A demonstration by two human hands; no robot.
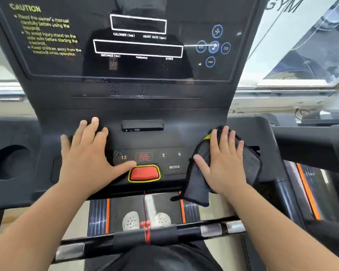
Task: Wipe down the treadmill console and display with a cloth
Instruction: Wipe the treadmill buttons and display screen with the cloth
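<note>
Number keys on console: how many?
3: key 12 left of the STOP/START key, key 3 and key 6 right of it. The left hand, right hand or cloth may hide more.

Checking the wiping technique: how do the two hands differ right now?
The right hand presses a dark cloth onto the right of the console; the left hand rests bare on its left side. The left hand's thumb reaches beside the red button; the right hand is apart from it. Both are open, palms down, fingers spread.

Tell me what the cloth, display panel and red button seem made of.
The cloth: soft dark fabric, probably microfibre; it drapes limply, edges stitched. The display panel: glossy glass or acrylic; it shows reflections. The red button: matte plastic or rubber, unclear which.
</note>
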